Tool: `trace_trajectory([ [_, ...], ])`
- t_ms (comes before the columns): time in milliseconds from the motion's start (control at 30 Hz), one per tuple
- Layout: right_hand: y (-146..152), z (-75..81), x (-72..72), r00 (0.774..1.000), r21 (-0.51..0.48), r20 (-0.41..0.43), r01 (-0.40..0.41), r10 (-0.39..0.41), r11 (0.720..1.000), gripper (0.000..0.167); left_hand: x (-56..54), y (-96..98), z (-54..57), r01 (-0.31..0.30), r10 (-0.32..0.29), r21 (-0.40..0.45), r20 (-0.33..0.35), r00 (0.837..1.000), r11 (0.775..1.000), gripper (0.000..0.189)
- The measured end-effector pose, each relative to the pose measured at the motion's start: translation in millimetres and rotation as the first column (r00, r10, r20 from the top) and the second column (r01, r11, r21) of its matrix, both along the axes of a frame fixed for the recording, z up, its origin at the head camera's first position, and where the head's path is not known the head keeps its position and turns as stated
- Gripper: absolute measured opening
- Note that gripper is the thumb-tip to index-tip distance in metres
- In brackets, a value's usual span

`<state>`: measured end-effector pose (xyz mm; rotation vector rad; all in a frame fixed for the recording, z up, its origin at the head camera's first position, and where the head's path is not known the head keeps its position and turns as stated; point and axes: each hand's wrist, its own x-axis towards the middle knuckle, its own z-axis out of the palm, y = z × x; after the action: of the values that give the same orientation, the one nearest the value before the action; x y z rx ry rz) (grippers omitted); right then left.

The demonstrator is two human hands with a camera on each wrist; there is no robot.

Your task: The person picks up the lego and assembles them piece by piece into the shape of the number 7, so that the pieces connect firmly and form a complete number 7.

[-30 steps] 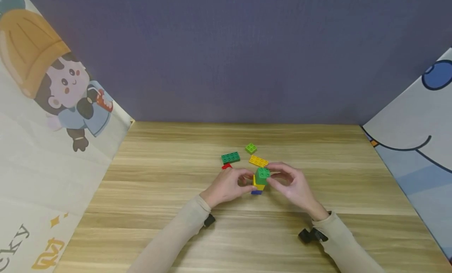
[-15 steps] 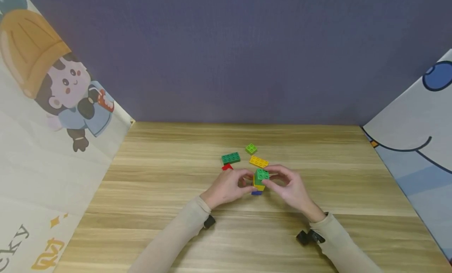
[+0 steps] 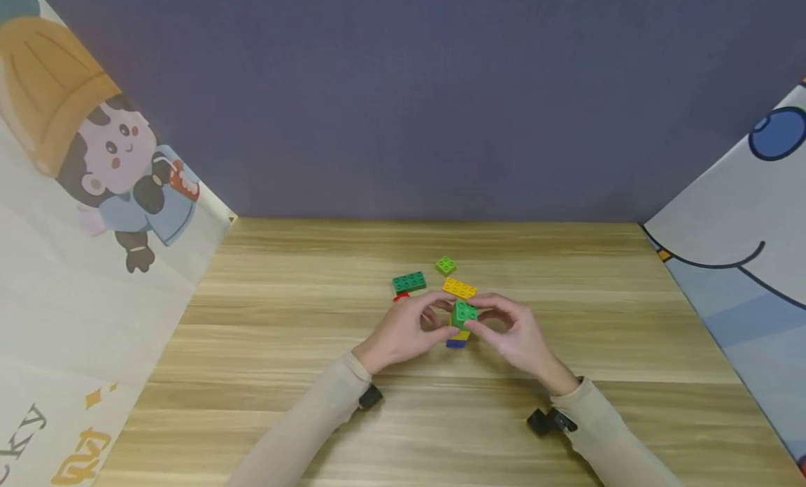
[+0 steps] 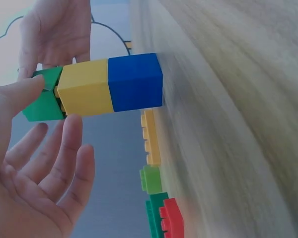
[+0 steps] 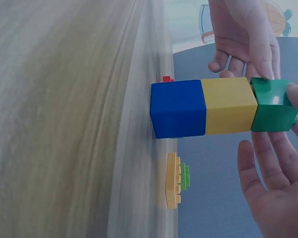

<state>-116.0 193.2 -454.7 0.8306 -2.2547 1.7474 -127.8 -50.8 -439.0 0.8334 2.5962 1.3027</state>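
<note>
A short tower stands upright on the wooden table (image 3: 302, 403). At its base is a blue toy block (image 4: 135, 82), with a yellow block (image 4: 85, 87) on it. The green block (image 3: 463, 312) on top sits slightly tilted, and the left wrist view shows a narrow gap with yellow studs under it. From the left, my left hand (image 3: 403, 329) holds the green block between thumb and index finger, its other fingers spread beside the tower. My right hand (image 3: 519, 339) pinches the same block from the right, its thumb on the near face.
Behind the tower lie a flat yellow brick (image 3: 460, 287), a small lime brick (image 3: 446, 266) and a dark green brick (image 3: 409, 282). A red brick (image 4: 173, 218) is partly hidden behind the left hand in the head view. A dark panel (image 3: 428, 109) rises at the table's back edge.
The green block has shifted slightly left over the yellow one, along with the right hand. My left fingers have moved up from the yellow block to the green one.
</note>
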Motion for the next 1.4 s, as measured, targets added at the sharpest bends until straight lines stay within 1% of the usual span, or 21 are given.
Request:
trace_trajectory([
  [200,0.8,1.0,-1.0,1.0,0.014,-0.006,-0.002,0.002,1.0,0.035,0.8,1.5,4.2,0.007,-0.007,-0.017,-0.024,1.0,1.0,0.047],
  [333,0.4,2.3,-1.7,1.0,0.058,-0.031,0.003,-0.001,0.998,0.036,-0.7,1.4,4.7,0.007,-0.008,-0.025,-0.043,0.999,1.0,0.044],
  [500,-0.6,4.9,-2.6,0.999,0.103,-0.047,0.018,-0.013,0.995,0.036,-2.7,1.3,5.2,0.006,-0.008,-0.037,-0.045,0.999,0.999,0.044],
  [667,-1.0,4.8,-3.6,0.998,0.111,-0.053,0.022,-0.016,0.994,0.036,-3.9,1.4,5.2,-0.001,-0.001,-0.048,-0.043,0.999,0.999,0.044],
  [833,-0.3,1.7,-4.4,0.999,0.114,-0.028,0.02,-0.017,0.993,0.035,-4.8,1.2,4.9,0.0,-0.003,-0.063,-0.043,0.999,0.998,0.044],
  [1100,1.1,0.3,-7.6,0.999,0.122,-0.026,0.023,-0.02,0.992,0.035,-7.8,3.6,4.7,-0.001,-0.006,-0.081,-0.085,0.996,0.997,0.044],
  [1400,4.1,-3.7,-11.0,0.999,0.132,-0.041,0.035,-0.03,0.991,0.041,-9.9,8.1,6.2,-0.018,0.013,-0.092,-0.061,0.998,0.996,0.043],
])
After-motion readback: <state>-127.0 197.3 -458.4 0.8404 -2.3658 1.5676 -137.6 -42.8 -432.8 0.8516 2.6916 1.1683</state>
